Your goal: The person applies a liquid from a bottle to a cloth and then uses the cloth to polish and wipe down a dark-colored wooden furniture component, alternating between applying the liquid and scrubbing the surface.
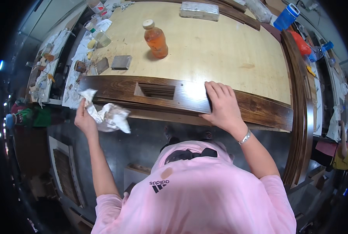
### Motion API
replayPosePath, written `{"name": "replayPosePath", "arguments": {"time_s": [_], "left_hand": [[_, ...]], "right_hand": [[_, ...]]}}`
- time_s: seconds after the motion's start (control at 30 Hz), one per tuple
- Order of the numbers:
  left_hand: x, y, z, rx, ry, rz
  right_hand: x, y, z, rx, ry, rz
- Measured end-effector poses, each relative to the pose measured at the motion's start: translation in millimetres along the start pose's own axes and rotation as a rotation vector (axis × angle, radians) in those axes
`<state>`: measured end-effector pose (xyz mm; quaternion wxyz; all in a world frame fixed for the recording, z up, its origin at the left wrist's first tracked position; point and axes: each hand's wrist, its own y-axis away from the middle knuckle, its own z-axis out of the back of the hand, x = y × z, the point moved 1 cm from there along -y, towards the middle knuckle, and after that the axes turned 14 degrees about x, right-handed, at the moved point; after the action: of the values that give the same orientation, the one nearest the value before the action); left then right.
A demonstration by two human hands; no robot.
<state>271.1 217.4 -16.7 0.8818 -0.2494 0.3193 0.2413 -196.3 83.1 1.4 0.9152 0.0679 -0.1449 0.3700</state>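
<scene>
My left hand (86,117) is closed on a crumpled, stained white rag (114,119), which hangs loosely past the front edge of the bench. Whether it is cloth or paper I cannot tell for sure. My right hand (224,106) grips the right end of a dark brown wooden board (115,87), fingers over the far edge and thumb at the near one. The board has a rectangular cutout and shines near my fingers. Under and beside it lies another dark board (265,109), reaching further right.
An orange-liquid bottle (156,42) stands on the pale tabletop (224,50). Grey sanding blocks (121,62) lie at the left, and a wrapped block (199,11) at the back. Long dark strips (300,128) line the right side. Two people (342,156) are partly visible at the sides.
</scene>
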Motion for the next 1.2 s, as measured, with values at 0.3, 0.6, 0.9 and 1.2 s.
{"name": "replayPosePath", "arguments": {"time_s": [0.3,0.6,0.9,1.2], "left_hand": [[-17,-42,-74,0.456,-0.476,-0.634],[-31,-15,-76,0.517,-0.375,-0.687],[-43,-35,-59,0.469,-0.203,-0.673],[-44,-82,-42,0.662,-0.394,-0.259]], "right_hand": [[7,-5,2,-0.036,-0.032,-0.043],[7,-5,-1,-0.035,-0.022,-0.082],[8,-10,-2,-0.036,0.001,-0.085],[4,-12,-2,-0.046,0.006,-0.078]]}}
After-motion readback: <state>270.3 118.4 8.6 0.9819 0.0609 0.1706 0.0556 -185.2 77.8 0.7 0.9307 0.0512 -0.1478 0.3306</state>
